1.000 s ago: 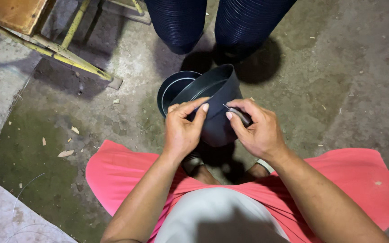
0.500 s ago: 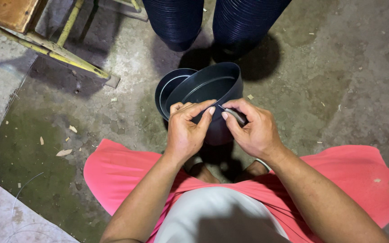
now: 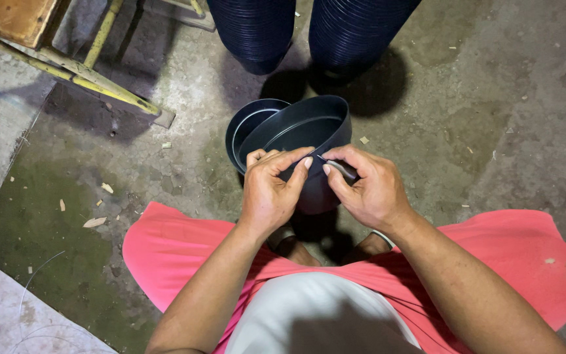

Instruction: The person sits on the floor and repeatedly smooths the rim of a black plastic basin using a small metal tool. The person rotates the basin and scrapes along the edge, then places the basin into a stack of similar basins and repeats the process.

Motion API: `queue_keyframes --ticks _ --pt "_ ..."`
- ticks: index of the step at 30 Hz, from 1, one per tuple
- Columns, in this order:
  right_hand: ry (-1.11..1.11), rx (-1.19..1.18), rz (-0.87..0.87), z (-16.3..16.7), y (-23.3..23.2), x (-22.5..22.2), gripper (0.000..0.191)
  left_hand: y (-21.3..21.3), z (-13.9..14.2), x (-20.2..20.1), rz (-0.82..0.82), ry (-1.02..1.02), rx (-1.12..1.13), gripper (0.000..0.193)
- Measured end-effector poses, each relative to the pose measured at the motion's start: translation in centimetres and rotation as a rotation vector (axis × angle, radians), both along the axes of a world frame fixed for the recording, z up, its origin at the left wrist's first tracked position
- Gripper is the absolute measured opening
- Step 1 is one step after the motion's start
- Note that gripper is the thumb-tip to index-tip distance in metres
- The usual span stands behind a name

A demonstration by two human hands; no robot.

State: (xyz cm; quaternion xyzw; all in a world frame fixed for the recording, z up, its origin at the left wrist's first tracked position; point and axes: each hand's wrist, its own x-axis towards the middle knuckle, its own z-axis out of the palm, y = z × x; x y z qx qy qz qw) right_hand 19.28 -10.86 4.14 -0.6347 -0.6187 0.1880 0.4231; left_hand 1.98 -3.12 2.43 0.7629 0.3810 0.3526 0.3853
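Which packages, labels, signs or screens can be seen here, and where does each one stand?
None: no package, label, sign or screen shows.
Dark plastic pot: round, plain, held by left hand and right hand.
Second dark pot: on the floor behind it, unmarked.
Two stacks of dark pots: at the top, ribbed, unmarked.

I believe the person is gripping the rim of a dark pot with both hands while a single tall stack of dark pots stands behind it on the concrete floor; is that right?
Not quite. The head view shows two tall stacks standing behind, not one. The rest holds: the left hand and right hand both pinch the near rim of the dark pot, over the concrete floor.
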Motion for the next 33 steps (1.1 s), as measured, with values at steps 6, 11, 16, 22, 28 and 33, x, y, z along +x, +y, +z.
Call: queue_keyframes --ticks 6,11,16,22,28,33 --pt "-0.074 -0.100 -0.019 0.3 -0.1 0.1 0.017 -0.1 0.5 -0.1 -0.048 -0.023 0.179 0.017" --pt "-0.108 -0.159 -0.050 0.0 -0.3 -0.1 0.019 0.0 1.3 -0.5 -0.124 0.051 0.426 0.022" --pt "-0.132 -0.129 -0.077 -1.4 0.0 -0.7 0.022 0.2 1.4 -0.3 -0.162 0.101 0.453 0.023" --pt "-0.137 -0.093 -0.094 -2.0 0.0 -1.1 0.021 -0.3 0.7 0.2 -0.132 0.059 0.406 0.021" --pt "-0.043 -0.199 0.007 -0.1 0.4 0.2 0.015 1.5 0.8 -0.8 -0.190 0.112 0.443 0.021" --pt "0.041 -0.382 0.147 0.6 0.4 2.3 0.016 2.4 1.1 -1.8 -0.332 0.056 0.415 0.026"
